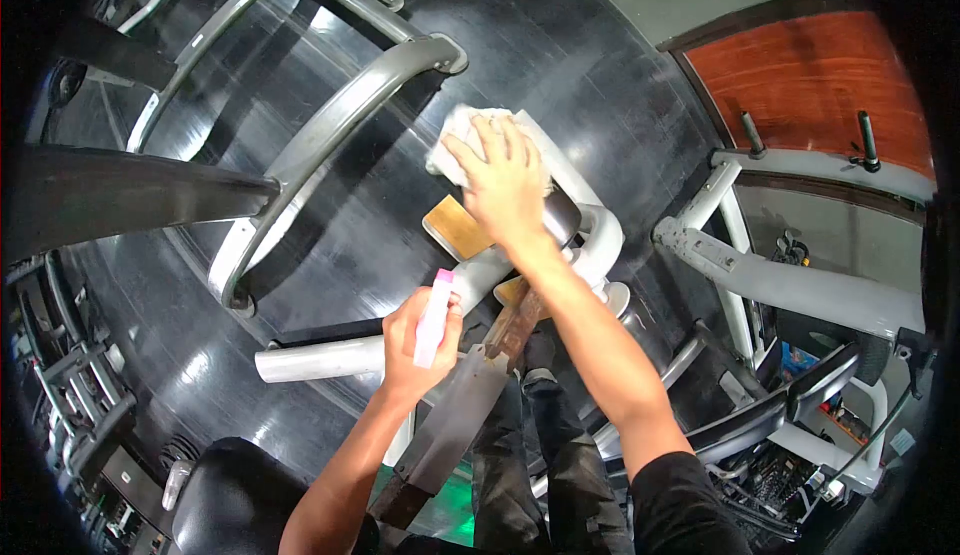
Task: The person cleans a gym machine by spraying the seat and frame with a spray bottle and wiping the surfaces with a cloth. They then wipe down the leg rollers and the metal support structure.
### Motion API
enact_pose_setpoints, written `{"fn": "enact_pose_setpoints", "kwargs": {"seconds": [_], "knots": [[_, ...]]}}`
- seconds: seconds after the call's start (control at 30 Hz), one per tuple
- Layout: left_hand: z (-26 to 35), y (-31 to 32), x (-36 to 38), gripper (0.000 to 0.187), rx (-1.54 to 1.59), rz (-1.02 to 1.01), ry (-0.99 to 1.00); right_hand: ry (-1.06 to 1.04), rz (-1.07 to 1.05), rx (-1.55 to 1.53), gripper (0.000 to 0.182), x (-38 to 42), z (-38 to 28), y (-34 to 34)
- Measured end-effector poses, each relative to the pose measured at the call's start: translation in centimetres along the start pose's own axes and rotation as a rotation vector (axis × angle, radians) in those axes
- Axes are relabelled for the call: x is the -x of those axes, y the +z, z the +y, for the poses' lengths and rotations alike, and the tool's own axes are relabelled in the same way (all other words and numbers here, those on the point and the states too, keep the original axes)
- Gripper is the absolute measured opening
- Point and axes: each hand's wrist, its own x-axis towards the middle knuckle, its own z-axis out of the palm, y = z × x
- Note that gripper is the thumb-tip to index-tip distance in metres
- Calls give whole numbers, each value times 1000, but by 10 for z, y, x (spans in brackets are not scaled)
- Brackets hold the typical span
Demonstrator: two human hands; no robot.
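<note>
My right hand (508,190) lies spread over a white cloth (452,160), pressing it onto the end of a gym machine. Under the cloth I see a dark rounded part (562,217) and a white-grey tube (565,165); the surface directly beneath is hidden. My left hand (408,340) is closed around a slim white bottle (432,327) with a pink top, held above the machine's lower tube (330,358). Close to my right wrist is a yellow-brown pad (457,227) with a pale edge.
A rusty, grey steel beam (460,415) runs between my arms toward my legs. At left stands a curved grey metal frame (340,115) on the black floor (530,45). Another white-framed machine (800,280) is at right. A black padded seat (240,500) sits lower left.
</note>
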Motion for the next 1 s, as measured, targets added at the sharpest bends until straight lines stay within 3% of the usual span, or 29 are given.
{"fn": "enact_pose_setpoints", "kwargs": {"seconds": [0.1,0.2,0.33,0.4,0.47,0.53,0.6,0.67,0.73,0.83,0.9,1.0], "knots": [[1,-2,-1,7,9,4,-17,56,10,-84,65,6,0,-6],[-1,-4,-3,6,-32,-21,4,90,-21,-11,70,65,20,-20],[1,-3,-1,6,8,-2,-9,345,-25,-229,66,138,55,-54],[4,-1,1,6,35,-21,-119,477,-9,-463,46,150,84,-57],[2,0,1,6,33,-27,-76,820,180,-714,24,138,82,-64],[-2,0,1,5,22,-30,-32,816,422,-821,28,118,76,-65],[-5,0,1,5,14,-2,14,321,447,-387,39,82,68,-71],[-5,0,1,5,22,-8,1,103,246,-224,48,56,58,-53],[-5,0,1,5,31,-10,-12,-60,-187,-116,50,28,38,-30],[-3,-2,-2,5,28,1,-14,-45,-163,-231,56,8,34,-23],[-2,-3,-5,5,-14,31,90,-10,-174,-283,58,6,39,-24],[-1,-1,-4,6,32,49,47,14,-162,-253,62,15,36,-23]]}}
